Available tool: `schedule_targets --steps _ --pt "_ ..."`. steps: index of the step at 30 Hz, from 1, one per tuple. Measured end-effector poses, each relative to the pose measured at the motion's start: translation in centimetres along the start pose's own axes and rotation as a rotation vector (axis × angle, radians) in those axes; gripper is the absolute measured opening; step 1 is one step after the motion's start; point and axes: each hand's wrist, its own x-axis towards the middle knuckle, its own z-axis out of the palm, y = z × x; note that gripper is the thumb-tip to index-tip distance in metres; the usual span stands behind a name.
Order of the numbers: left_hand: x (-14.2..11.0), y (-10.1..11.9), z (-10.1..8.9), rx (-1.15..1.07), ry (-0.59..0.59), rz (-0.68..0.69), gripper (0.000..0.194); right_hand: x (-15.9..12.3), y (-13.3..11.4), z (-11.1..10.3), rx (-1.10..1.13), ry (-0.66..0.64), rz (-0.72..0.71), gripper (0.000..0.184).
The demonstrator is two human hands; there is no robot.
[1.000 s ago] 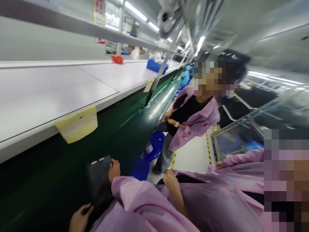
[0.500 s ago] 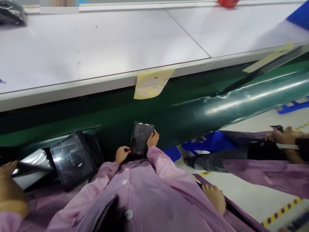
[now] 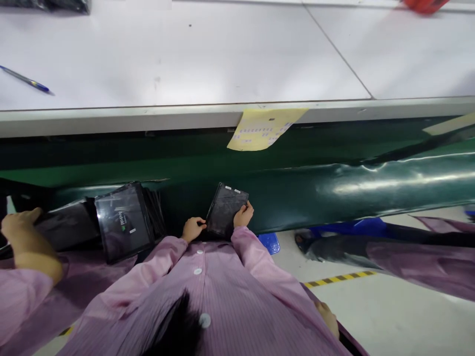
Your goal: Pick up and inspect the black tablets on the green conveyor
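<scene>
At ten o'clock, the picture's edge crops a black bundle and a pen's far end; at two, a blurred red object. Print on the yellow note, at one, is too small to read, like the labels on the held tablet, toward seven. At eight, the front tablet mostly hides those stacked behind.

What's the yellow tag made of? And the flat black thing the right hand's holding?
The yellow tag looks like matte paper or card: dull, thin, with small marks. The flat black thing seems smooth plastic or glass, from its faint sheen; I can't tell which.
</scene>
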Motion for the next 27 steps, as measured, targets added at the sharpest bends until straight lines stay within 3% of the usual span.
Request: schedule_targets --steps 11,19,23,27 --pt "-0.2 0.6 0.0 -0.024 -0.006 -0.02 0.019 0.7 0.3 -0.2 0.009 -0.032 0.064 0.041" --pt "-0.3 3.2 1.2 -0.084 0.035 -0.016 0.032 1.0 1.0 -2.0 0.022 -0.193 0.222 0.036" --pt "0.2 5.1 1.2 -0.137 0.086 -0.035 0.03 1.4 -0.1 -2.3 0.074 -0.188 0.24 0.04" --pt "-1.1 6.4 -0.6 -0.22 0.181 -0.04 0.029 1.6 -3.2 -2.9 0.191 -0.187 0.239 0.045"
